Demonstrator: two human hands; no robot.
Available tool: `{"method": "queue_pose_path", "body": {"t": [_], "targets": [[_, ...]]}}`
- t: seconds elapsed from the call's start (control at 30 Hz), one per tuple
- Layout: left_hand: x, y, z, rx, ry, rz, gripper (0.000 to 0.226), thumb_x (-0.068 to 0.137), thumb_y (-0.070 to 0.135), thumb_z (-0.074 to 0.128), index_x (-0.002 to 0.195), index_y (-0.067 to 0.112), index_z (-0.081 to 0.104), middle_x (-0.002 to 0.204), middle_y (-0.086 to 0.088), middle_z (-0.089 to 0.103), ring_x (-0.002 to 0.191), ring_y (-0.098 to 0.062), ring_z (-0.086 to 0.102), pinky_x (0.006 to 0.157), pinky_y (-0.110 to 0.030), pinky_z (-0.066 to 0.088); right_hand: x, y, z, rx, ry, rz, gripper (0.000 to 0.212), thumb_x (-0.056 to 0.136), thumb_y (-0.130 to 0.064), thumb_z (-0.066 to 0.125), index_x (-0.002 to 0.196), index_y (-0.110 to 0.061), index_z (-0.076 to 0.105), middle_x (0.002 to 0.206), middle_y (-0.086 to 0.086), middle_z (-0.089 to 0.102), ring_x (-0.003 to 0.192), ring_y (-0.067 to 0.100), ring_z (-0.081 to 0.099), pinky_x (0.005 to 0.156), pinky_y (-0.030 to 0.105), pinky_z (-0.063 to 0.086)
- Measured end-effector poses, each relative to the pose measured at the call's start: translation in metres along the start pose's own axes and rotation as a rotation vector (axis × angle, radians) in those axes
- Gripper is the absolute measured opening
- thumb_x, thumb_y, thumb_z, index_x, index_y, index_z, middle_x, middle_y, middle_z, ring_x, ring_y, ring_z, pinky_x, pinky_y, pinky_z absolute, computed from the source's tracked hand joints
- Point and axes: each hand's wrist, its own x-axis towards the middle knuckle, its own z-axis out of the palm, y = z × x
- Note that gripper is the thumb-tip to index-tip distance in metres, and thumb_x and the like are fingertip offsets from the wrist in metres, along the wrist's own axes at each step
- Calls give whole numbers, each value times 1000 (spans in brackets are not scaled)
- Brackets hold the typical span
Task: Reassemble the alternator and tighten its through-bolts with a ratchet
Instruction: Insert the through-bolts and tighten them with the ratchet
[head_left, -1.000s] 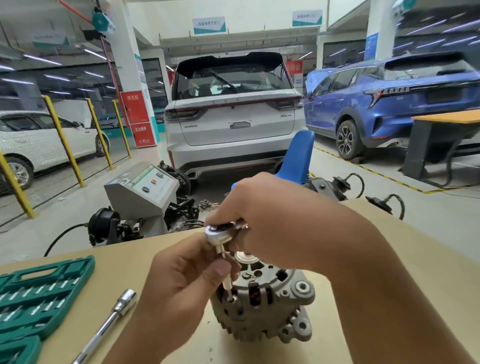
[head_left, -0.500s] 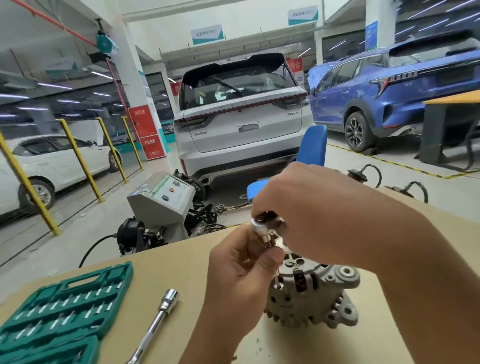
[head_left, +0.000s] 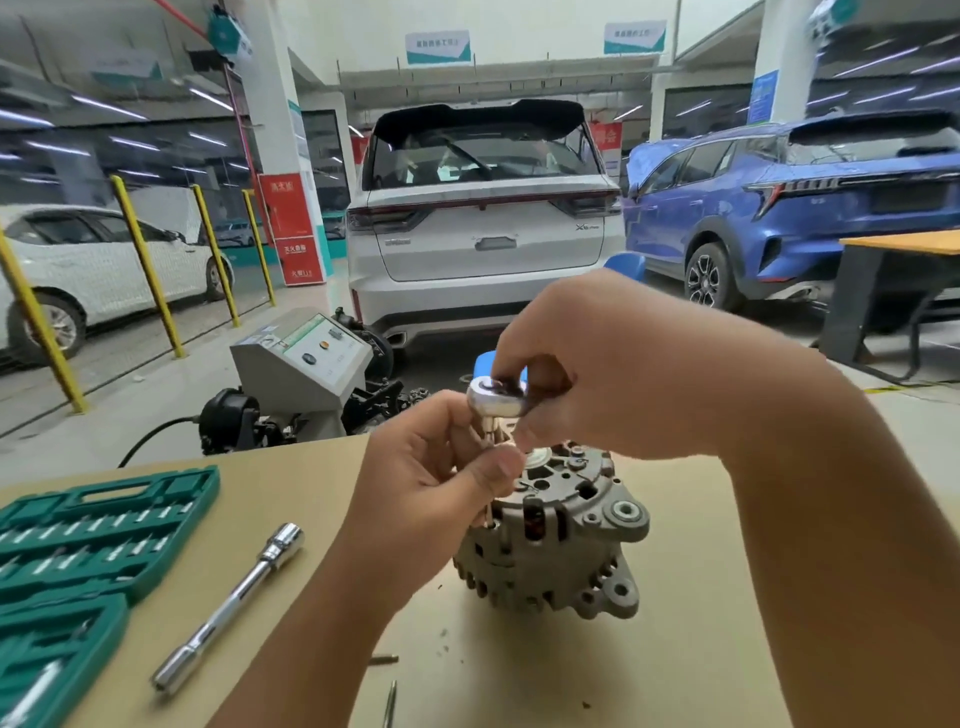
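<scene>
A grey cast alternator (head_left: 558, 540) stands on the tan table (head_left: 701, 649), its vented end face up. My right hand (head_left: 613, 364) grips the chrome ratchet (head_left: 493, 400) by its head, above the alternator's left rim. A thin shaft runs down from the ratchet head to a through-bolt (head_left: 488, 514) at the housing's left edge. My left hand (head_left: 441, 488) pinches that shaft between thumb and fingers just under the ratchet head. The ratchet's handle is hidden inside my right hand.
A chrome extension bar with a socket (head_left: 228, 608) lies left of the alternator. A green socket-set case (head_left: 78, 540) sits open at the table's left edge. Two loose bolts (head_left: 389, 691) lie near the front. Beyond the table stand a grey tester unit (head_left: 306, 364) and parked cars.
The view has shifted, so the alternator and both hands now sit further right in frame. Both hands keep the same hold on the ratchet and shaft over the left bolt.
</scene>
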Motion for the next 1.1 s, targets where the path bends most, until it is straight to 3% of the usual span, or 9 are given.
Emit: {"method": "queue_pose_path", "body": {"t": [0.13, 0.2, 0.27, 0.33, 0.43, 0.57, 0.73, 0.97, 1.1], "targets": [[-1, -1, -4, -64, -51, 5, 15, 84, 34, 76, 99, 33, 75, 73, 1, 67, 70, -20, 69, 52, -22, 48, 2, 1, 7, 11, 67, -12, 20, 86, -20, 76, 98, -37, 75, 83, -9, 70, 78, 15, 66, 70, 41, 60], [0, -3, -2, -59, -48, 19, 10, 84, 32, 75, 94, 32, 74, 71, 4, 65, 68, -16, 67, 52, -19, 47, 2, -1, 9, -24, 74, -11, 9, 85, -31, 78, 94, -30, 75, 78, -8, 67, 72, 16, 63, 64, 37, 58], [1, -2, -1, -58, -54, 33, 9, 84, 32, 76, 93, 31, 74, 70, 3, 63, 66, -13, 64, 55, -15, 47, 0, -2, 7, -7, 49, -9, 14, 83, -37, 80, 91, -29, 73, 71, -9, 63, 66, 14, 61, 58, 34, 54], [2, -1, -3, -41, -63, 33, 12, 84, 32, 76, 96, 32, 75, 73, 4, 65, 69, -13, 64, 58, -14, 47, -2, -5, 4, 5, 41, -25, 11, 84, -32, 80, 91, -34, 72, 72, -11, 62, 67, 11, 59, 58, 32, 52], [3, 0, -7, -53, -92, -22, 16, 83, 33, 76, 98, 36, 75, 78, 4, 67, 73, -14, 66, 58, -20, 48, 2, -9, 12, 34, 112, -11, 28, 88, -15, 73, 103, -39, 74, 87, -9, 66, 80, 16, 64, 70, 38, 59], [2, 1, -11, -91, -79, -71, 27, 79, 33, 79, 105, 33, 75, 83, -5, 70, 75, -19, 69, 55, -23, 49, 7, -15, 21, -27, 164, -13, 21, 85, -7, 69, 93, -26, 74, 83, -5, 64, 76, 21, 63, 66, 40, 59], [3, 4, -16, -117, -104, -56, 20, 85, 24, 76, 105, 26, 75, 84, -8, 73, 76, -25, 68, 51, -27, 49, 6, -14, 19, -17, 185, 0, 32, 86, -7, 68, 100, -34, 76, 90, -6, 66, 81, 21, 65, 69, 42, 61], [3, -1, -7, -50, -6, -13, 17, 86, 17, 72, 102, 22, 75, 79, -19, 67, 66, -40, 59, 46, -27, 45, 10, -10, 23, -41, 211, 12, 17, 85, -13, 68, 94, -25, 75, 92, -3, 66, 87, 24, 63, 74, 42, 59], [3, -1, -2, -65, 27, -29, 11, 85, 18, 72, 93, 26, 75, 75, -7, 69, 64, -19, 67, 43, -24, 43, 13, -6, 25, -20, 197, 30, 19, 85, -12, 68, 95, -26, 75, 93, -4, 67, 90, 23, 62, 77, 44, 59]]}}
